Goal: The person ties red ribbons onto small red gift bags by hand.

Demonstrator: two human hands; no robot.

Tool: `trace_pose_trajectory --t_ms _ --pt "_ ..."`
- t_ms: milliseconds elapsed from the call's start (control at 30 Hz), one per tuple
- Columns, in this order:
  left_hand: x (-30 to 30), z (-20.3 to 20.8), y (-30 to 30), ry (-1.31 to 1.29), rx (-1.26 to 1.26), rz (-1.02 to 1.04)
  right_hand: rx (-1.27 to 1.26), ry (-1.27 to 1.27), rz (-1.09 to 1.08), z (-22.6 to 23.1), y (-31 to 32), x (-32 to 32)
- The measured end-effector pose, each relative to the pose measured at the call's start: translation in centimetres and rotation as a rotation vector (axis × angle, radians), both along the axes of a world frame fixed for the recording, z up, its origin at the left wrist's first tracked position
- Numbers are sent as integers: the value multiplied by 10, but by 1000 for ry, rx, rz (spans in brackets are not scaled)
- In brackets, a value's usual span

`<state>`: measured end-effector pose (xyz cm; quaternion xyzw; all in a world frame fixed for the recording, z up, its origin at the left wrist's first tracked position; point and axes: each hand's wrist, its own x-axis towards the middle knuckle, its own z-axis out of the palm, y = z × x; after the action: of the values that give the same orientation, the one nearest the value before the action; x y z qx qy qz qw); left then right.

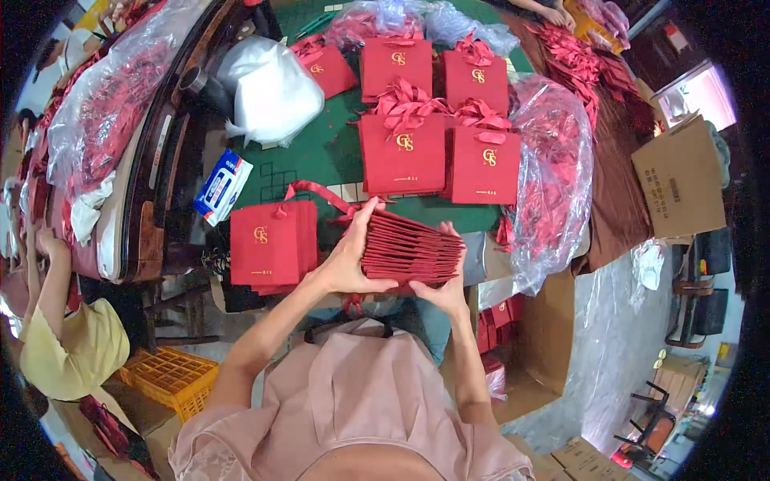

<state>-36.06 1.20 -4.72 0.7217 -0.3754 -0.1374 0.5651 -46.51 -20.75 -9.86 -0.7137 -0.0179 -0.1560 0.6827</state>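
Between my two hands I hold a thick stack of folded red paper gift bags, their layered edges facing up at me. My left hand grips the stack's left side, thumb along the near edge. The right side is clasped by my right hand, its thumb at the near corner. Just left of my left hand lies a pile of red gift bags with a gold emblem and a red ribbon. Beyond the stack, more piles of red gift bags with ribbon handles rest on the green table.
A white plastic bag and a blue-and-white wipes packet lie at left. Clear plastic with red ribbons hangs over the right edge. An open cardboard box holding red bags stands below right; a yellow crate stands lower left. Other people sit nearby.
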Motion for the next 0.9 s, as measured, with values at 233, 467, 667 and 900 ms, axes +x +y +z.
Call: trace_pose_trajectory --t_ms 233,467,667,900 --pt "2 -9 7 -157 -8 -88 83 67 7 -10 3 -5" --pt "1 -23 1 -184 -117 -74 159 68 38 -14 5 -7" --pt "-6 -6 0 -92 39 77 125 35 -71 -19 7 -3" --pt "-2 -5 3 -275 120 57 -156 120 -97 -20 -8 -3"
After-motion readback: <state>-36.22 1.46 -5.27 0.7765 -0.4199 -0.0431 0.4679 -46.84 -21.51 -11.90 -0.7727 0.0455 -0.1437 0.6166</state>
